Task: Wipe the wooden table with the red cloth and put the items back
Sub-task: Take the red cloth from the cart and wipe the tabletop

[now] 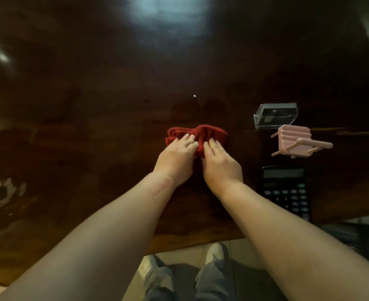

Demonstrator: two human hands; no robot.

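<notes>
A bunched red cloth (pixel 209 132) lies on the dark wooden table (pixel 92 127), near its middle. My left hand (pixel 176 157) presses on the cloth's left part and my right hand (pixel 220 164) on its right part, fingers gathered into the fabric. To the right stand a clear plastic card holder (pixel 274 115), a pink miniature chair-shaped holder (pixel 294 141) and a black calculator (pixel 286 192).
A tiny white speck (pixel 194 96) lies on the table beyond the cloth. The table's front edge runs just above my shoes (pixel 216 253) and the tiled floor. Bright light glare marks the far tabletop.
</notes>
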